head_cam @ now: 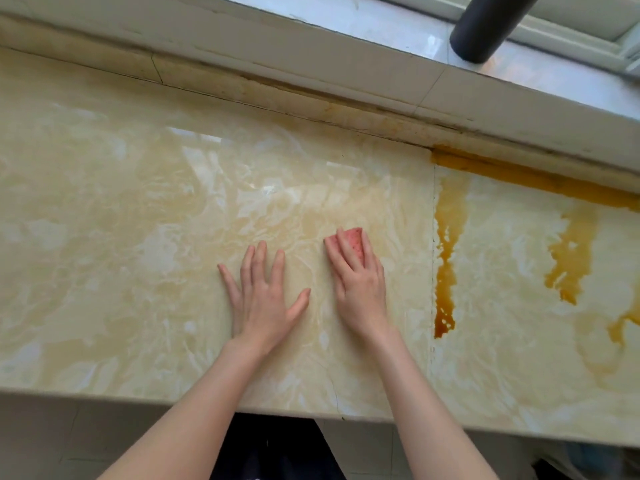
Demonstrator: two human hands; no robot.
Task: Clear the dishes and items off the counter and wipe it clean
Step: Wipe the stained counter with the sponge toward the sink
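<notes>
The counter [138, 209] is cream marble-patterned stone and bears no dishes in this view. My right hand [358, 282] presses a small pink sponge [356, 239] flat against it near the middle; only the sponge's far end shows past my fingers. My left hand [265, 299] lies flat on the stone just to the left, fingers spread, holding nothing. Orange-brown stains [446, 244] run down the seam to the right of the sponge, and more stain patches [571, 261] spread across the right slab.
A dark cylindrical bottle [485, 29] stands on the window ledge [381, 26] at the back right. A grimy raised back edge [277, 88] borders the counter. The counter's front edge [173, 398] runs below my forearms.
</notes>
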